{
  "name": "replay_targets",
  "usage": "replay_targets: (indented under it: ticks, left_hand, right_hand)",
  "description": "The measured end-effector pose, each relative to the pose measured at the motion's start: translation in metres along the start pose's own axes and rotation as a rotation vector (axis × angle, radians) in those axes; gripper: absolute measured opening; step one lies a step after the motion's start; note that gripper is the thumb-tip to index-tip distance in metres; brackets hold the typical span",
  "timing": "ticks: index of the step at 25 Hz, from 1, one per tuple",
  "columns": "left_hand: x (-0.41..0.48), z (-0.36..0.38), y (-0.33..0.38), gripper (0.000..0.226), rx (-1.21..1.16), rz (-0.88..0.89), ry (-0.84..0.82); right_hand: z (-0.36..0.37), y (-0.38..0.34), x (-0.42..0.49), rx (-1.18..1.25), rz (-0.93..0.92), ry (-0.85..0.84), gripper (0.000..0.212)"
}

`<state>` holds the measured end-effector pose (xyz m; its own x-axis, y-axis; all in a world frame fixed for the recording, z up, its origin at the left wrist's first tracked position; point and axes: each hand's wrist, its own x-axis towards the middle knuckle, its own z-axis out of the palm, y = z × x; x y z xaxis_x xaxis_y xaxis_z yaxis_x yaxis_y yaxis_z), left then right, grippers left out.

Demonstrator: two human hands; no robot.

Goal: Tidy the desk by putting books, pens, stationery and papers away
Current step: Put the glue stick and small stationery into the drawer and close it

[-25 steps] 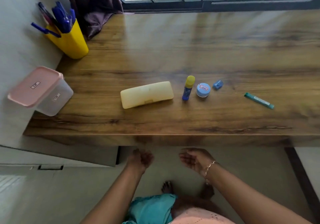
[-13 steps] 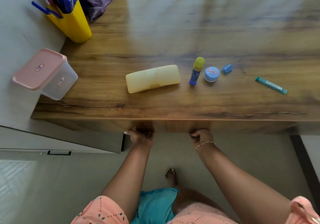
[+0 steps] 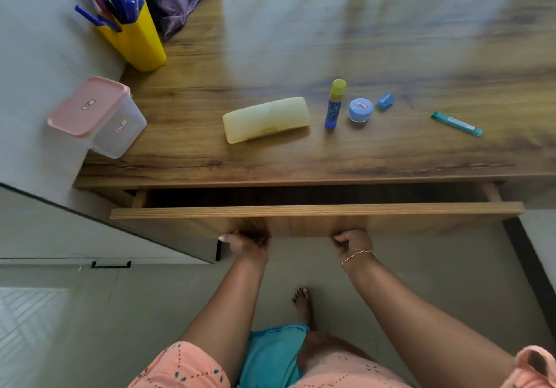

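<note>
The left hand [image 3: 248,245] and right hand [image 3: 353,242] each gripped the drawer [image 3: 316,213] by its front's lower edge, fingers curled under it. The drawer stood slightly out beneath the desk [image 3: 301,57], its inside dark. On the desk sat a yellow case [image 3: 266,119], then a glue stick [image 3: 334,103], jar [image 3: 360,110], sharpener [image 3: 385,101] and green tube [image 3: 456,123] rightward. A pen cup [image 3: 135,39] and box [image 3: 99,114] stood at the left edge.

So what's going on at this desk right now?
A person's left hand and right hand grip the bottom edge of the drawer, which stands partly open. On the desk lie a yellow case, a glue stick, a small jar, a sharpener and a green tube, none put away yet.
</note>
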<state>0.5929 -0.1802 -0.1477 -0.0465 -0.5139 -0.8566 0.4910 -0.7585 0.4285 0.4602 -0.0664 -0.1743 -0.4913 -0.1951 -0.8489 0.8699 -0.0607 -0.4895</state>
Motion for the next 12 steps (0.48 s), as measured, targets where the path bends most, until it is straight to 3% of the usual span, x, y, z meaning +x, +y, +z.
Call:
replay_targets:
  ticks: [12]
  left_hand:
    - [-0.057, -0.109, -0.031, 0.072, -0.01, -0.005, -0.063]
  right_hand:
    - [-0.087, 0.059, -0.059, 0.057, -0.035, -0.078, 0.036]
